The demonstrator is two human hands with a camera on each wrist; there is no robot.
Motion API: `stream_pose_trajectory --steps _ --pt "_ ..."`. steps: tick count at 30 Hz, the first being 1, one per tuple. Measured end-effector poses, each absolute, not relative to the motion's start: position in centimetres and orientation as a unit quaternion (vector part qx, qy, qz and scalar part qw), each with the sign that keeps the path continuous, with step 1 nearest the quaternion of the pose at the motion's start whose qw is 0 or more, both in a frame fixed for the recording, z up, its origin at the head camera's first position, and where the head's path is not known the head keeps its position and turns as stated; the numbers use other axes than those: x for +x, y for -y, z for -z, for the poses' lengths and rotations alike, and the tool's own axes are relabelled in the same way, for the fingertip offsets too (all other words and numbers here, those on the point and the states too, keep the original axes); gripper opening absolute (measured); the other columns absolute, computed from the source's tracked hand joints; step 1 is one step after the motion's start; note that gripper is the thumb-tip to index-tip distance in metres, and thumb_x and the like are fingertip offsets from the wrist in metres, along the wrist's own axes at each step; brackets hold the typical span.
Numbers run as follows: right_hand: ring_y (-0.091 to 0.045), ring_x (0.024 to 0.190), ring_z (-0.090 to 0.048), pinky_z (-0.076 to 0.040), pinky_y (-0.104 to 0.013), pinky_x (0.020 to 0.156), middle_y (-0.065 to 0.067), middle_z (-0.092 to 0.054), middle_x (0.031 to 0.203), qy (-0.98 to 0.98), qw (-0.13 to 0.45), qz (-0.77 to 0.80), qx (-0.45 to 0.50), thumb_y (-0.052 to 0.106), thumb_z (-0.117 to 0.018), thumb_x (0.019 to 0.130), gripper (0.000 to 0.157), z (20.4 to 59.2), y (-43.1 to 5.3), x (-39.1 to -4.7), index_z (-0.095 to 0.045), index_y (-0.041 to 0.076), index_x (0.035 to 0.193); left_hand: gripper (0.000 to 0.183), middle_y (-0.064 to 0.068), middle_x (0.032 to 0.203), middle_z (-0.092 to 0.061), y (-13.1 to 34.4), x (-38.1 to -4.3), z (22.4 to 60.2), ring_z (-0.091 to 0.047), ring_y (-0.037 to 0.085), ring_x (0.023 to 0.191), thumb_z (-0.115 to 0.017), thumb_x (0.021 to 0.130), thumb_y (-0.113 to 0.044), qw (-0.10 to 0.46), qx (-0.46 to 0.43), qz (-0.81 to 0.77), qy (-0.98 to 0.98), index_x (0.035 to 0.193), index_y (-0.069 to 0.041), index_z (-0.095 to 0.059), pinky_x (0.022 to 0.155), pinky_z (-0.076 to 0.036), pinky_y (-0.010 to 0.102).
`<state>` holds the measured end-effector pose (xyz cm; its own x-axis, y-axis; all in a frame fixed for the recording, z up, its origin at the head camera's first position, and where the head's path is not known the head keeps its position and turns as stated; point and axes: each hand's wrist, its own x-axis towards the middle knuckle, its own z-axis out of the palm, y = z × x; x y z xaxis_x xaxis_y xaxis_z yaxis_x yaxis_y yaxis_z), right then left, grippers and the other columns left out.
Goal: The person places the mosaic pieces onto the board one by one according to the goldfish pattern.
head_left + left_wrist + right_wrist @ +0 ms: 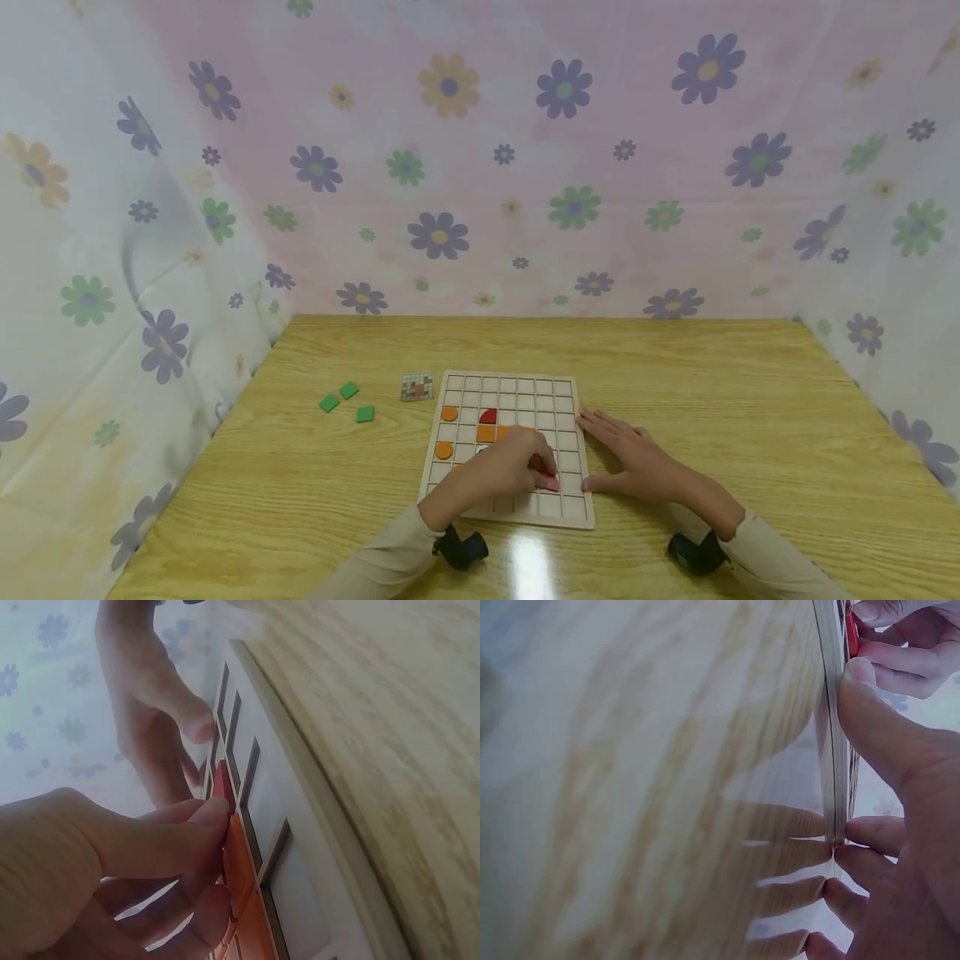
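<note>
A wooden grid board (555, 522) lies on the table with coloured pieces in some of its squares. My left hand (517, 462) reaches over its lower part and pinches a red piece (223, 784) between thumb and fingers, down at the grid. In the left wrist view, orange pieces (238, 862) sit in the squares beside the red one. My right hand (637, 458) rests at the board's right edge, fingers fairly straight and thumb spread apart from them, fingertips at the rim. A red quarter-circle (488, 416) and an orange square (486, 433) lie higher on the grid.
Orange discs (444, 450) sit in the board's left column. A small card with a printed grid pattern (417, 387) lies by the board's upper left corner. Further left, 3 green tiles (365, 414) lie loose on the wooden table (712, 375). Flowered cloth (480, 192) surrounds the table.
</note>
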<state>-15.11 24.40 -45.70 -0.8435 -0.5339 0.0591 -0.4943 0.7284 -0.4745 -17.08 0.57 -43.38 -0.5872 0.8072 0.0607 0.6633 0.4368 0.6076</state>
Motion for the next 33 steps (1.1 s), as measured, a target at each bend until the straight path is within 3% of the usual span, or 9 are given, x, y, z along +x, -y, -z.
stream_pose_trajectory --steps 8,16,26,33 --pt "-0.042 0.134 -0.030 -0.032 -0.064 0.089 -0.018 -0.032 0.149 -0.930 0.023 0.240 -0.277 0.051 -0.069 0.080 0.088 45.65 -24.40 -15.10 -0.037 0.002 0.145 0.011 -0.008 0.080 -0.064 -0.57 -17.32 43.30 -0.053 -0.003 0.070 -0.075 0.078 -0.001 0.123 0.435 -0.278 -0.848 0.082 -0.011 -0.076 0.060 -0.042 0.009" --pt "-0.043 0.134 -0.028 -0.029 -0.068 0.089 -0.019 -0.031 0.149 -0.926 0.036 0.251 -0.280 0.051 -0.068 0.081 0.087 45.81 -24.40 -15.16 -0.035 0.002 0.145 0.008 -0.008 0.080 -0.065 -0.34 -17.45 43.13 -0.053 -0.004 0.068 -0.073 0.081 -0.004 0.149 0.434 -0.281 -0.843 0.085 -0.010 -0.076 0.059 -0.044 0.011" --pt "-0.043 0.134 -0.029 -0.030 -0.066 0.090 -0.018 -0.031 0.149 -0.926 0.032 0.254 -0.278 0.051 -0.068 0.081 0.087 45.66 -24.40 -14.94 -0.035 0.003 0.145 0.010 -0.009 0.082 -0.062 -0.59 -17.57 43.08 -0.052 0.001 0.074 -0.074 0.081 -0.008 0.134 0.470 -0.230 -0.842 0.090 -0.013 -0.076 0.062 -0.039 0.010" --pt "-0.043 0.134 -0.029 -0.030 -0.064 0.089 -0.018 -0.031 0.149 -0.925 0.028 0.254 -0.282 0.050 -0.069 0.081 0.087 45.59 -24.30 -15.02 -0.035 0.002 0.145 0.005 -0.010 0.076 -0.057 -0.66 -17.49 42.89 -0.048 0.001 0.070 -0.072 0.084 -0.010 0.125 0.483 -0.224 -0.837 0.083 -0.013 -0.075 0.060 -0.038 0.010"
